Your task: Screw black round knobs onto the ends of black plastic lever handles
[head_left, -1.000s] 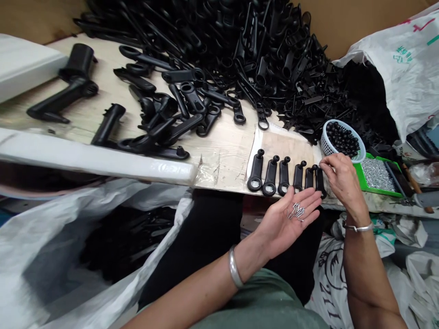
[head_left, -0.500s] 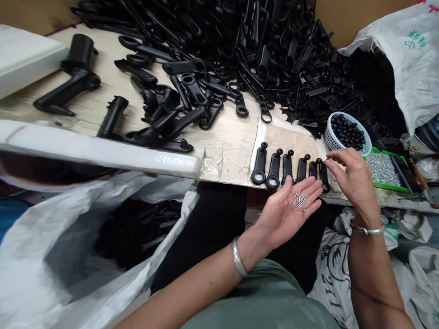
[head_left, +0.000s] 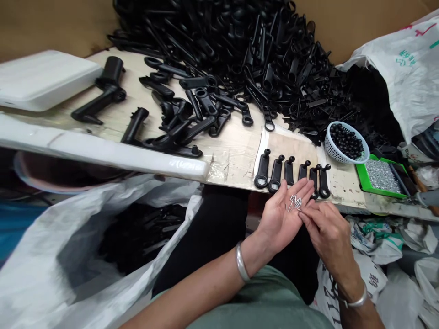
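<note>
My left hand (head_left: pixel 281 217) lies palm up with its fingers stretched out, bearing a small heap of silvery screws (head_left: pixel 294 203). Against the edge of that palm, my right hand (head_left: pixel 327 230) is closed in a pinch beside the screws; whatever its fingertips hold is hidden. Just beyond both hands, several black plastic arms (head_left: pixel 263 169) stand in a row along the table's front edge, each with a ring at the near end and a knob at the far end. My left fingers cover the lower parts of some of them.
Black parts (head_left: pixel 212 41) are heaped at the back. To the right are a pale blue basket (head_left: pixel 329 148) of black balls and a green tray (head_left: pixel 364 180) of small metal pieces. A white foam strip (head_left: pixel 154 160) edges the left side; an open white sack (head_left: pixel 44 242) sits below.
My right hand has come down and left from the rightmost black arm to the left palm, its fingers now at the screws. A screw tip now shows on that arm's knob. The view has shifted slightly.
</note>
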### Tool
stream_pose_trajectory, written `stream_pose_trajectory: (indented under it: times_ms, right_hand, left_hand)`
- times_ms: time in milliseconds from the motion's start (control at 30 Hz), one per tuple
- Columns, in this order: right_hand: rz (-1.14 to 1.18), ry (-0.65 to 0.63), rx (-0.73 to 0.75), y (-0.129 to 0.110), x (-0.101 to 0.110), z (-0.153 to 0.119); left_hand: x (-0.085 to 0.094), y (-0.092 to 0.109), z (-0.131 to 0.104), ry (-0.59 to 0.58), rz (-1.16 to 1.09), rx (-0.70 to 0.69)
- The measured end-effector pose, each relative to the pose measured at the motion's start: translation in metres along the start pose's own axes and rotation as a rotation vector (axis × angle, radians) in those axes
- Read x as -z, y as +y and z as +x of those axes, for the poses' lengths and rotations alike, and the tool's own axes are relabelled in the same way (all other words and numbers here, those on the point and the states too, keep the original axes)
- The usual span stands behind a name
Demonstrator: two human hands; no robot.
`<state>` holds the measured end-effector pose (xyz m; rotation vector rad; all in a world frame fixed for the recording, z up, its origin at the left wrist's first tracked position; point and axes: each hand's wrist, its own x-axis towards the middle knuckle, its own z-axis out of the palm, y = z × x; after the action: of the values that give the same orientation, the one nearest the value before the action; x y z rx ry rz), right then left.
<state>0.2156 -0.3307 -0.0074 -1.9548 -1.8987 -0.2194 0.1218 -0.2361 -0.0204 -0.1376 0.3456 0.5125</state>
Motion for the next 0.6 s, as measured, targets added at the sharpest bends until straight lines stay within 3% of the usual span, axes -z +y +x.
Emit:
stream_pose_trajectory:
  times_ms: [167,367,600]
  right_hand:
    - [-0.023,-0.046,-0.038,-0.002,-0.002,0.001]
    - [0.275,-0.148,-0.136,0.013,0.015,0.015]
    - [0.527,0.084,-0.441,0.045,0.016,0.046]
  left_hand:
    - [0.001,0.001,-0.001,-0.004,0.025,-0.025]
    - [-0.002,0.003,-0.002,-0.040,-0.003,0.000]
    - [-0.002,0.007,-0.004,0.012,0.018,0.070]
